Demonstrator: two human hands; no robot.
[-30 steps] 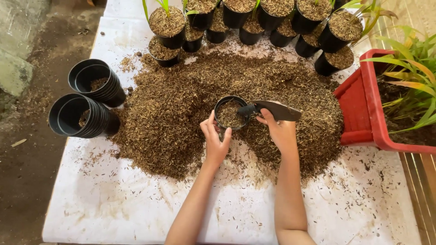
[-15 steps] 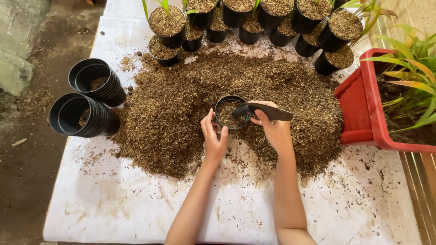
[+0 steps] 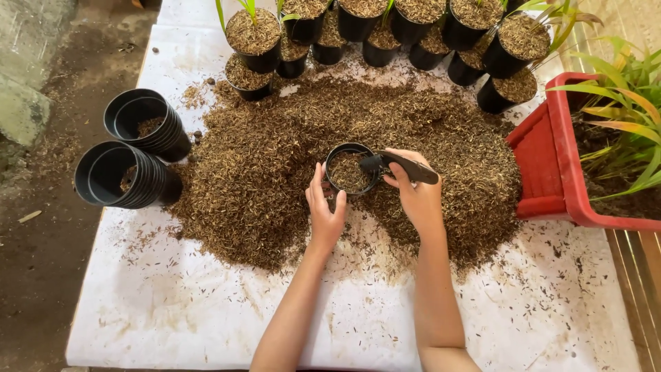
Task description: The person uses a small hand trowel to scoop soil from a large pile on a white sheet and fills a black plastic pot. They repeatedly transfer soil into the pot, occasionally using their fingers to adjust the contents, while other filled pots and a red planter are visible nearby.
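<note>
We grip the small black pot [image 3: 350,170] with our left hand [image 3: 325,210], sunk mid-heap in the brown husk pile [image 3: 275,165]; our right hand [image 3: 415,196] clenches a dark scoop [image 3: 406,167] at its rim.

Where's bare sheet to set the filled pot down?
Bare white sheet lies near the front edge, left of the left hand, below the husk pile. Another patch sits right of the right hand, under the red planter. The back row of filled pots is crowded.

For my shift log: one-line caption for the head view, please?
Left hand steadies a small black pot on a husk pile while right hand tips a dark scoop at its rim.
</note>
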